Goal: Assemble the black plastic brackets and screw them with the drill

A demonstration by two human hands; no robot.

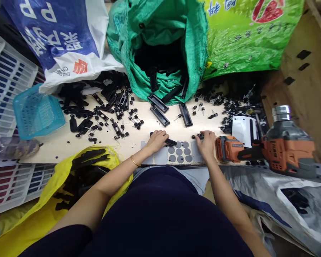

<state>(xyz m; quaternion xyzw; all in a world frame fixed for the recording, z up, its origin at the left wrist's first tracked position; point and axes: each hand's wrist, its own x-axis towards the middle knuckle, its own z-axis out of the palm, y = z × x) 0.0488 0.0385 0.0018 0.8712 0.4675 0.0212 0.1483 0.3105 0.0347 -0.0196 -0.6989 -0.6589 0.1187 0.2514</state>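
Two hands are seen at the near worktop [56,144] edge. The left hand [157,140] is closed over one end of a black strip [171,142], laid flat on the worktop. The right hand [206,142] is curled, fingertips pinched on a small black part [198,136]. A sheet of grey discs [179,150] is noted between the hands. An orange drill [280,148] is laid just beside the right hand. Farther back, loose black pieces [117,107] are scattered before an open green sack [163,75].

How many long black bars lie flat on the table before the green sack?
3. Two lie side by side, upper bar and lower bar; the third bar is to their right. More may be hidden in the sack.
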